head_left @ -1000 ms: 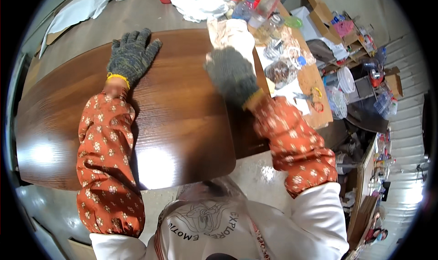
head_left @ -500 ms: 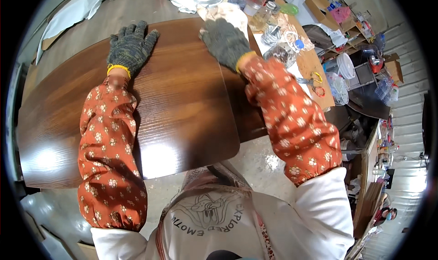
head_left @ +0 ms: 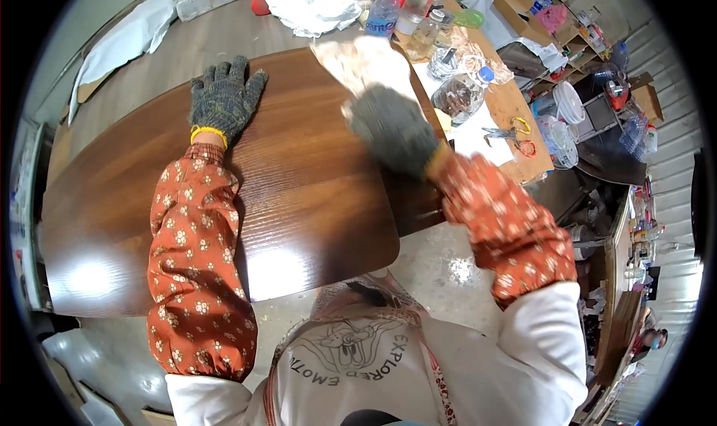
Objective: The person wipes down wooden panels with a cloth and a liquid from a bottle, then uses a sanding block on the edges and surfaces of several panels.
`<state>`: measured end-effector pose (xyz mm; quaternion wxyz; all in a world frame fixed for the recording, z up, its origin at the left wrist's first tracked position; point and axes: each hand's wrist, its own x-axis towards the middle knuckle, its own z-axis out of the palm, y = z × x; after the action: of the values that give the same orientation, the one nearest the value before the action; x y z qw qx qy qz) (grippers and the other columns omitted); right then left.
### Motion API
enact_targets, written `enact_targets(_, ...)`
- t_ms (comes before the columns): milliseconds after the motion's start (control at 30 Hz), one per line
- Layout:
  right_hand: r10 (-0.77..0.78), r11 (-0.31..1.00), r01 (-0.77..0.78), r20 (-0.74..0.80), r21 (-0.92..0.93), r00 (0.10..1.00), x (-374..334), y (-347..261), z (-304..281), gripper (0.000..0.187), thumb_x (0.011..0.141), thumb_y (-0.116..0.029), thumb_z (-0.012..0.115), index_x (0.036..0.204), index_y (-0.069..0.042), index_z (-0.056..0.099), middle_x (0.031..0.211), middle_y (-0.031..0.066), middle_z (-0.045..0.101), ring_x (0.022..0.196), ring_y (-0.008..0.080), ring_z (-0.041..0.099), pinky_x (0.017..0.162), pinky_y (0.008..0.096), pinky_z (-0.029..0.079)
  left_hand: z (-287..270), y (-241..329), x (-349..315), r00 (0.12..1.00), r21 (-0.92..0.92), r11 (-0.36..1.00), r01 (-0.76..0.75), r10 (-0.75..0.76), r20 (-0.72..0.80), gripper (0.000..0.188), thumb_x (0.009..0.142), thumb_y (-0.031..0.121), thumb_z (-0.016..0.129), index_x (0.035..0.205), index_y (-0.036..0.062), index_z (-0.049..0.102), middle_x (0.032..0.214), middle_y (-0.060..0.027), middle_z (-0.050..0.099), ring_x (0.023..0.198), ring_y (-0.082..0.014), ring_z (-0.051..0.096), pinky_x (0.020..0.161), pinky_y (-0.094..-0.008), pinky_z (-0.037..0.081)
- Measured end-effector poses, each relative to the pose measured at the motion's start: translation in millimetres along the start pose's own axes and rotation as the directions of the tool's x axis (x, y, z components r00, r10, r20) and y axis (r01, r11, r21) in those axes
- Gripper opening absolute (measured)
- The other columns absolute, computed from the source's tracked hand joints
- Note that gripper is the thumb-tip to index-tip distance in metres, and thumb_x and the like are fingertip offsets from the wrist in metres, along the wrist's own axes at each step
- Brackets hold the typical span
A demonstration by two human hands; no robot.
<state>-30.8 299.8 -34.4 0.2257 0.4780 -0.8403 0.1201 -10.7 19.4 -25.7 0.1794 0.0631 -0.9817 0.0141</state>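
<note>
A glossy dark brown wooden board (head_left: pixel 314 202) with a rounded corner lies in front of me. My left hand (head_left: pixel 224 101), in a dark grey knitted glove with a yellow cuff, rests flat near the board's far edge, fingers spread and holding nothing. My right hand (head_left: pixel 394 131), gloved the same way, is over the board's right part and blurred by motion. A pale cloth (head_left: pixel 366 61) reaches out from under its fingers, bunched toward the far edge. The fingers bend down onto the cloth, and their tips are hidden.
Beyond the board, crumpled white plastic (head_left: pixel 317 6) lies on the table. At right stand a clear bottle (head_left: pixel 383 13), a blue-capped jar (head_left: pixel 459 97) and scissors (head_left: pixel 515 133) with yellow and orange handles. Farther right are a white bucket (head_left: pixel 565 106) and cluttered shelves.
My right hand has come nearer to me and slightly right, dragging the cloth. More cloth shows beyond it. The whole view has shifted a little; my left hand stays on the board.
</note>
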Motion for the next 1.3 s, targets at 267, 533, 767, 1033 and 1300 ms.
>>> enact_targets(267, 0.349, 0.937, -0.350, 0.030, 0.009, 0.937, 80, 66, 49, 0.026, 0.089, -0.027, 0.049, 0.102, -0.008, 0.062, 0.096, 0.0212, 0.064, 0.090, 0.0358, 0.062, 0.079, 0.0470, 0.048, 0, -3, -4, 0.998, -0.087, 0.996, 0.006, 0.000, 0.067, 0.051, 0.093, 0.043, 0.045, 0.128, 0.0062, 0.049, 0.123, -0.0152, 0.053, 0.117, -0.0325, 0.046, 0.103, -0.0460, 0.028)
enact_targets(533, 0.150, 0.971, -0.116, -0.153, 0.211, 0.977, -30, 78, -60, 0.050, 0.082, -0.029, 0.063, 0.126, -0.006, 0.053, 0.121, 0.0117, 0.059, 0.115, 0.0235, 0.053, 0.098, 0.0333, 0.042, -16, 29, -3, 0.963, -0.603, 0.772, -0.202, 0.045, -0.265, 0.071, 0.077, 0.026, 0.075, 0.135, 0.0025, 0.042, 0.125, -0.0231, 0.052, 0.116, -0.0331, 0.052, 0.099, -0.0392, 0.041)
enact_targets(767, 0.345, 0.794, -0.150, -0.233, 0.589, 0.909, -58, 10, -68, 0.063, 0.081, -0.031, 0.069, 0.132, -0.003, 0.046, 0.131, 0.0136, 0.052, 0.120, 0.0256, 0.051, 0.104, 0.0354, 0.036, -37, 127, -42, 0.916, -0.985, 0.099, -0.143, 0.391, -0.093, 0.050, 0.088, 0.023, 0.065, 0.129, -0.0011, 0.047, 0.115, -0.0120, 0.059, 0.103, -0.0180, 0.056, 0.088, -0.0318, 0.046)
enact_targets(1033, 0.240, 0.920, -0.091, -0.364, 0.382, 0.900, -63, 20, -20, 0.051, 0.090, -0.026, 0.059, 0.132, -0.002, 0.045, 0.135, 0.0140, 0.047, 0.118, 0.0252, 0.048, 0.099, 0.0356, 0.038, -56, 160, -9, 0.848, -0.645, 0.557, -0.523, 0.421, -0.323, 0.036, 0.092, 0.024, 0.056, 0.121, 0.0021, 0.055, 0.113, -0.0162, 0.061, 0.102, -0.0277, 0.059, 0.091, -0.0352, 0.046)
enact_targets(1300, 0.588, -0.539, 0.168, 0.227, 0.825, 0.776, -104, 92, -59, 0.043, 0.095, -0.022, 0.052, 0.132, -0.003, 0.042, 0.127, 0.0097, 0.052, 0.113, 0.0211, 0.053, 0.097, 0.0350, 0.044, 25, 157, 163, 0.964, -0.921, 0.290, 0.262, -0.030, 0.265, 0.056, 0.082, 0.022, 0.070, 0.127, -0.0022, 0.047, 0.110, -0.0077, 0.060, 0.104, -0.0154, 0.057, 0.087, -0.0275, 0.046)
